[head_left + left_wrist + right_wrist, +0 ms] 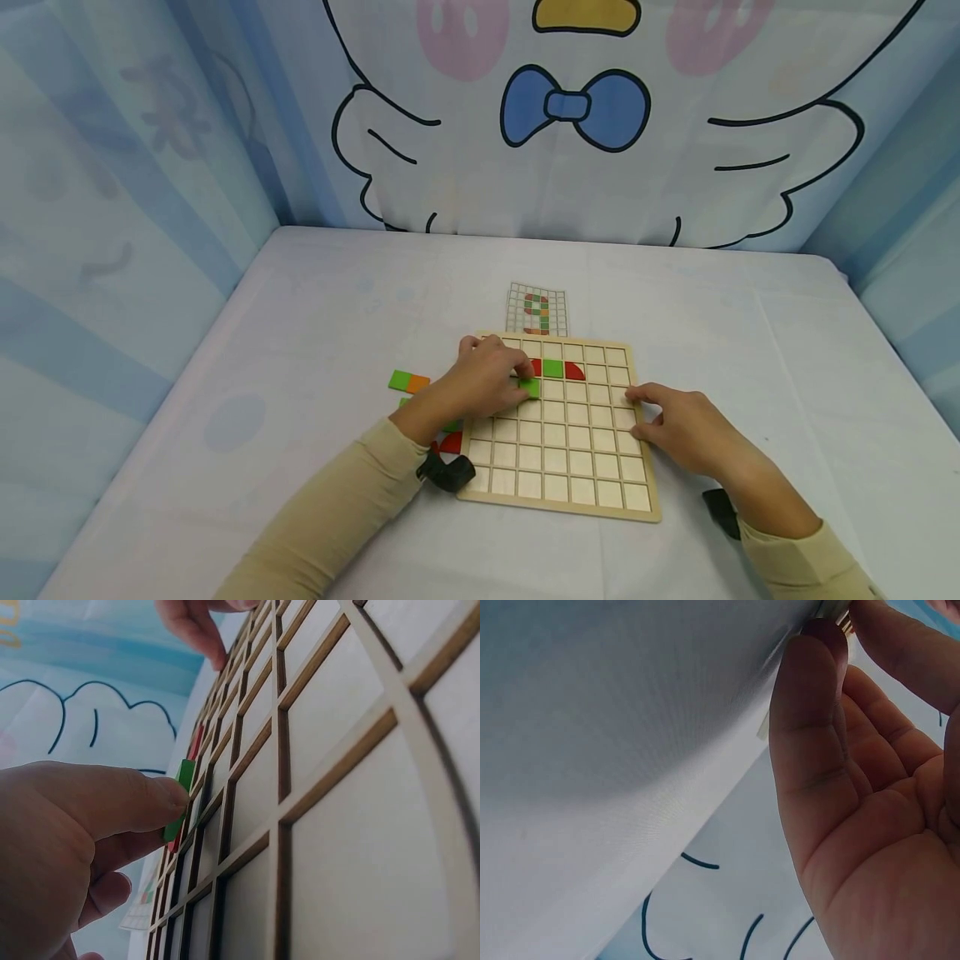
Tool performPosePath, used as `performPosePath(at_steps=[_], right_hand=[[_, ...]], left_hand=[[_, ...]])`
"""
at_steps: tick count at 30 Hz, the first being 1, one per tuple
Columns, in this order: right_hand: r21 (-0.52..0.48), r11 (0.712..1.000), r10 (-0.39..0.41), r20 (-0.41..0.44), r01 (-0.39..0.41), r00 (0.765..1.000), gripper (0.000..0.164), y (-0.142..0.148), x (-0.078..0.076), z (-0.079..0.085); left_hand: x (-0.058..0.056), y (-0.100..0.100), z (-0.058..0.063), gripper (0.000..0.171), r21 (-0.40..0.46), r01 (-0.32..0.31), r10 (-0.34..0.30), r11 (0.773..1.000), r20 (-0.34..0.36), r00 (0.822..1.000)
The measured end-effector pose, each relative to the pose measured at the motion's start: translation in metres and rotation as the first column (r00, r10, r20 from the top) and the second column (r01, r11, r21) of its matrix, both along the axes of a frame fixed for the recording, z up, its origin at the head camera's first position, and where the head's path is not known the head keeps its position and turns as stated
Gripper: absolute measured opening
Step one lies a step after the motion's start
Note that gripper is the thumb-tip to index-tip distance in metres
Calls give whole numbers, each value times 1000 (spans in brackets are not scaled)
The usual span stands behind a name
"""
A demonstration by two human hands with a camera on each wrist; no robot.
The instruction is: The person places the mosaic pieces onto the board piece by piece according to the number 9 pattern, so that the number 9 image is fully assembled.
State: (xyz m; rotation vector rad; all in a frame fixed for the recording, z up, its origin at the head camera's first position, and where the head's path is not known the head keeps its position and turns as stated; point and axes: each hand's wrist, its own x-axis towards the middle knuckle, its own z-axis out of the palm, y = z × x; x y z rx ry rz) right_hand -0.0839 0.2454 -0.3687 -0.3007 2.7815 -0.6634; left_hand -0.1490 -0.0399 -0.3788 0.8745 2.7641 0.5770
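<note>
A square wooden grid board (555, 458) lies on the white-covered table. Between thumb and forefinger, my left hand (487, 379) pinches a green square tile (180, 799) over the board's upper left part. In the row just above sit a red tile (536, 367) partly behind my fingers, another green square (552, 368) and a red tile with one rounded corner (575, 371). My right hand (686, 425) holds the board's right edge, thumb and fingertips at the rim.
Beyond the board's far edge lies a small gridded pattern card (517, 312) with a coloured figure. Left of the board are loose tiles: a green one (400, 379), an orange one (417, 384), a red one (451, 442) and others partly hidden by my left arm.
</note>
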Motion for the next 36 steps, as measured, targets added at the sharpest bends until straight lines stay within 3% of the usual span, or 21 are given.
performPosePath(at_steps=[36], right_hand=[[-7,1000,2,3,-2,1000,48,0,0,-1]], left_hand=[[-1,3,-4,15,-19,0,0,1000,-9,1000]])
